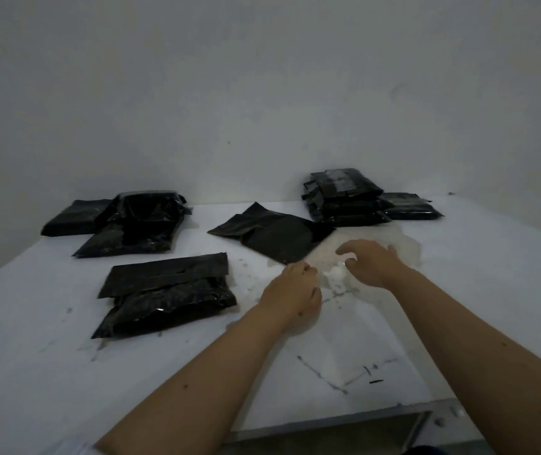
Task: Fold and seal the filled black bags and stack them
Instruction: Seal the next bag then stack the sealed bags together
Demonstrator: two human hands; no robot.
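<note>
Between my hands lies something small and white, too blurred to identify. My left hand has its fingers curled toward it; a grip cannot be confirmed. My right hand hovers, fingers spread and loosely bent, holding nothing. Filled black bags lie mid-desk, left-centre and far-left; the stack stands at the desk's far edge.

Plain grey wall, white scuffed table, dim light

Glossy black bags flat, stack behind.
</note>
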